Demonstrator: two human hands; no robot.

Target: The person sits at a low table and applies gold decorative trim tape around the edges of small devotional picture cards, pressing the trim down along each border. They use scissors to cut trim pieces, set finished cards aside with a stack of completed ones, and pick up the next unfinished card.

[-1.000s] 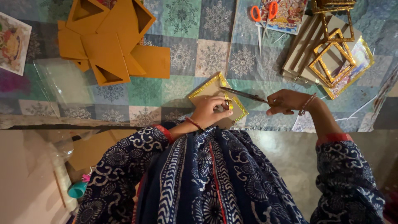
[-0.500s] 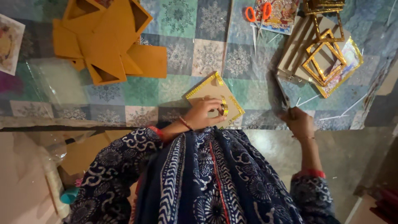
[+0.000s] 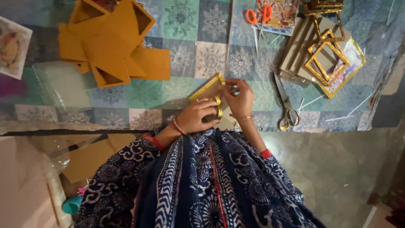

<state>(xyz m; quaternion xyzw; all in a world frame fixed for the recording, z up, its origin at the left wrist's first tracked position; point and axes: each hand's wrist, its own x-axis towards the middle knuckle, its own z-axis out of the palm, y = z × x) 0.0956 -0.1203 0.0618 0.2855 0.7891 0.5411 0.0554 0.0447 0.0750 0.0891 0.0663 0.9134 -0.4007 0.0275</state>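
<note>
Left hand is curled closed around a roll of gold tape, resting on the card piece with gold edging. Right hand, fingers pinched, grips the card's right end. Metal scissors lie right of the card on a patterned cloth; orange cardboard shapes lie upper left.

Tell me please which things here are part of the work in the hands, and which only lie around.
In hand:
- left hand and right hand, both on the gold-edged card
- roll of gold tape at the left fingers

Lying about:
- metal scissors beside the right hand
- orange-handled scissors
- orange cardboard pieces
- gold frames
</note>
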